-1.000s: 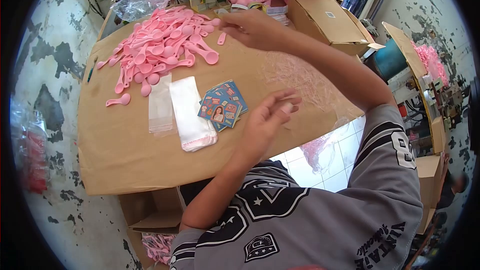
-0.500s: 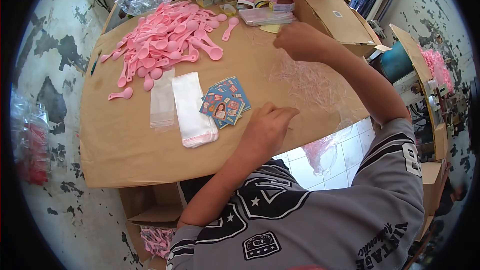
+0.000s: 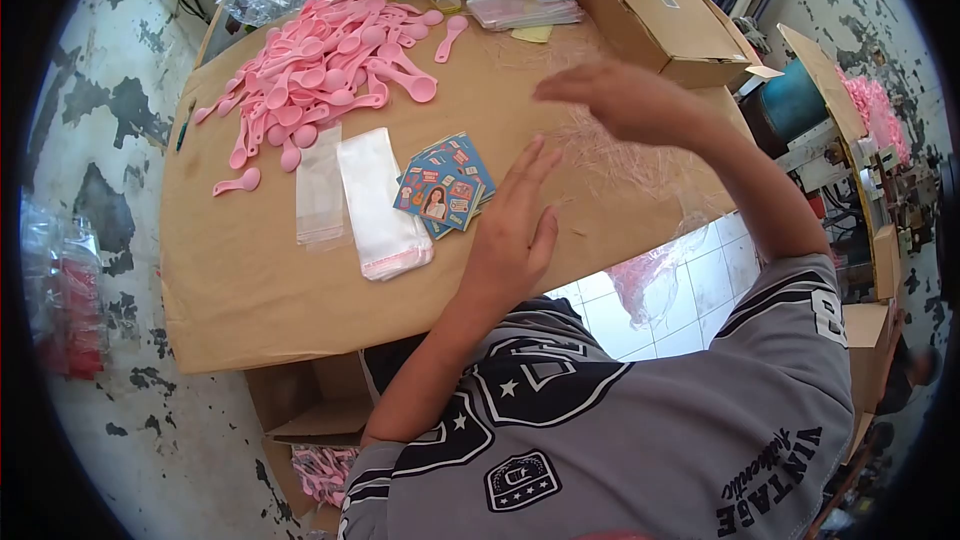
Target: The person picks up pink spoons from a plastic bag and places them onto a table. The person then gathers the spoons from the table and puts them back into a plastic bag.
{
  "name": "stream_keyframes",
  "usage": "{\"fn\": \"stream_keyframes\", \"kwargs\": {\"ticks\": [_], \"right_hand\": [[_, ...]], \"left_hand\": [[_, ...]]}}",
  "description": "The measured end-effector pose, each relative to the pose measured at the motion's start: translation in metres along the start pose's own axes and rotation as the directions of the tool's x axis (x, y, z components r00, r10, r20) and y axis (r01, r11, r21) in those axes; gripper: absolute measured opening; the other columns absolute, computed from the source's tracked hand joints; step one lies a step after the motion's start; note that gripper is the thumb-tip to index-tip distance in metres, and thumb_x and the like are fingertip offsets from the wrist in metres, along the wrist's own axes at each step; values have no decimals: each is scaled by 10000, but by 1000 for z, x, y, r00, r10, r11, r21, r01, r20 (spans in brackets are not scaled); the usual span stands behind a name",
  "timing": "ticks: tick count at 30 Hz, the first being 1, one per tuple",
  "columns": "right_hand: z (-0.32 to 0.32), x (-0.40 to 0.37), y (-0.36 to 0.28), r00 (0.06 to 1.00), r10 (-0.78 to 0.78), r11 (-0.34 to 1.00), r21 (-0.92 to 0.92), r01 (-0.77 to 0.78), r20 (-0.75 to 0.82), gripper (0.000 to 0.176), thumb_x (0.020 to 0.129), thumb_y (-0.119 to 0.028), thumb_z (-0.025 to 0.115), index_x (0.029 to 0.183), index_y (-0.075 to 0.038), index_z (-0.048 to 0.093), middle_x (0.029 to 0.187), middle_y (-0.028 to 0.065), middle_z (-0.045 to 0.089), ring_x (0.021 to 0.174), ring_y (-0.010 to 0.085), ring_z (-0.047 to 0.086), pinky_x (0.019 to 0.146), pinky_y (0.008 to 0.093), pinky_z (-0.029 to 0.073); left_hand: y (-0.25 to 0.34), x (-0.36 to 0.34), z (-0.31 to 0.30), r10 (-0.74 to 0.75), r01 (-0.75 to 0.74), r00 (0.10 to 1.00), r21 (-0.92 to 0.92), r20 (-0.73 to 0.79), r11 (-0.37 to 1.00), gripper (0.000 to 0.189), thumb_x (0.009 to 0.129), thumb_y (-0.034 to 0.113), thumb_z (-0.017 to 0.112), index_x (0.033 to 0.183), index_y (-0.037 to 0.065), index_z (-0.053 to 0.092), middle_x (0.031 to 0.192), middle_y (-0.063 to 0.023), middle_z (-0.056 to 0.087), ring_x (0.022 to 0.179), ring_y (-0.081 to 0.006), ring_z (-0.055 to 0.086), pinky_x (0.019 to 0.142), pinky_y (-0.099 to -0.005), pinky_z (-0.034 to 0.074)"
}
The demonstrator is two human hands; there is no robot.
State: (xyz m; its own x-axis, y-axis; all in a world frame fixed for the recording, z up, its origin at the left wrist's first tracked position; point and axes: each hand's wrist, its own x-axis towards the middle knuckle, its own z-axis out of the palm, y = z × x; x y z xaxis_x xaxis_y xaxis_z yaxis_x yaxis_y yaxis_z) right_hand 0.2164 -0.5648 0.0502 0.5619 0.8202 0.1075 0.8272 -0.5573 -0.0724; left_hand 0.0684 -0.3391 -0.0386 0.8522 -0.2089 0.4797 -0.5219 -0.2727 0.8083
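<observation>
My left hand is just right of a small pile of blue printed cards, its fingers stretched forward and holding nothing. Over the right part of the table is my right hand, slightly blurred, fingers extended to the left with nothing visible in them. Left of the cards lies a stack of white plastic bags, overlapped by the cards' edge. Beside it are clear plastic bags. Farther back is a big heap of pink plastic spoons, with a single pink spoon lying apart.
Thin plastic scraps litter the brown-covered table on the right. A cardboard box occupies the back right corner. Clear packets and tape rolls lie at the back. A plastic bag hangs off the near edge.
My left hand has uncurled and its fingers now point forward. My right hand has shifted slightly down and right, its fist loosened into extended fingers. The whole view has shifted slightly.
</observation>
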Motion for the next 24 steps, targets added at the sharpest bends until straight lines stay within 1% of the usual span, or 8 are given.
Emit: {"fn": "stream_keyframes", "kwargs": {"ticks": [2,5,6,9,15,19,22,24], "right_hand": [[29,-10,-9,991,-106,990,81,112,-80,387,947,15,593,1276,-61,780,1285,101,798,1180,328,734,1067,481,540],[29,-21,3,981,-14,991,-128,39,194,383,921,28,619,1246,-68,797,1229,88,815,1142,309,747,1054,442,546],[-6,-6,-23,887,275,848,-528,-42,372,383,892,35,645,1218,-78,811,1157,70,829,1091,296,756,1028,414,549],[-16,-20,-21,998,51,984,-171,-55,-27,403,876,29,658,1237,-69,808,1201,101,815,1147,306,749,1052,434,551],[33,-51,-52,958,-278,925,290,248,68,452,868,45,647,1289,-44,786,1340,147,769,1261,317,722,1146,463,518],[-3,-69,-14,963,266,917,-298,-266,-43,377,928,-12,683,1295,-24,769,1286,136,794,1212,281,753,1048,421,579],[-27,-61,-32,810,417,855,480,-196,-412,249,1042,-117,703,1263,-19,764,1123,107,798,1059,193,783,880,350,621],[-28,-66,-28,811,476,750,639,-171,-341,258,1113,-198,667,1289,-26,743,1065,84,777,972,144,773,798,305,617]], "left_hand": [[-1,0,-2,-52,51,999,-30,-7,998,635,1020,-18,622,1637,64,496,1719,-202,471,1523,-373,542,1219,-492,471],[-5,-3,-3,-85,85,996,-18,-40,996,633,1033,-35,575,1651,54,473,1717,-179,477,1517,-330,553,1195,-481,494],[-4,-3,-4,-117,115,992,-42,-53,993,632,1033,-40,566,1651,54,473,1706,-174,489,1514,-326,556,1195,-474,493],[1,-1,-5,-189,183,980,-96,-58,978,628,1032,-52,543,1647,51,476,1672,-162,523,1506,-314,564,1195,-457,489],[-7,-1,-3,-192,186,980,-125,-45,975,589,1052,-37,531,1634,41,487,1641,-148,553,1506,-299,563,1214,-448,465],[-4,-2,-2,-236,222,969,-160,-77,962,558,1081,11,568,1632,32,480,1651,-147,540,1529,-294,534,1247,-446,423],[5,5,1,-292,256,949,-247,-122,935,568,1105,74,604,1649,26,446,1679,-154,507,1563,-300,485,1278,-440,374],[11,13,7,-324,249,937,-400,-132,882,593,1119,125,621,1666,25,414,1703,-159,475,1588,-307,445,1296,-441,342]]}}
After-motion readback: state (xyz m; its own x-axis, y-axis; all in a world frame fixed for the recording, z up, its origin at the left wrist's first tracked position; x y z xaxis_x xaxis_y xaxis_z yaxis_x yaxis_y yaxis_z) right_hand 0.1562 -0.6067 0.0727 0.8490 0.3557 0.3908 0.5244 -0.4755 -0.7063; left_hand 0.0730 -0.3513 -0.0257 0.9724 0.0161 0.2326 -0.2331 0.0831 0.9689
